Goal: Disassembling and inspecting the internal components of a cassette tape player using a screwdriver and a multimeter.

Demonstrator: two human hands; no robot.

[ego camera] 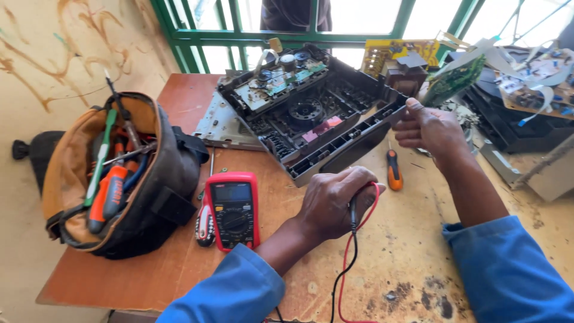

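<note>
Pretty cramped up top: the opened black chassis (317,113) fills the middle of the counter (406,239), circuit boards (532,84) crowd the upper right, and the tool bag (119,173) plus red multimeter (233,209) block the left. Only bare stretch is lower right of frame, crossed by the test leads (350,257).

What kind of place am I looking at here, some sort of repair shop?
Most likely an electronics repair bench. A red multimeter lies on the worn wooden table, a tool bag full of screwdrivers sits beside it, and an opened player chassis with bare circuit boards stands tilted near the window.
</note>
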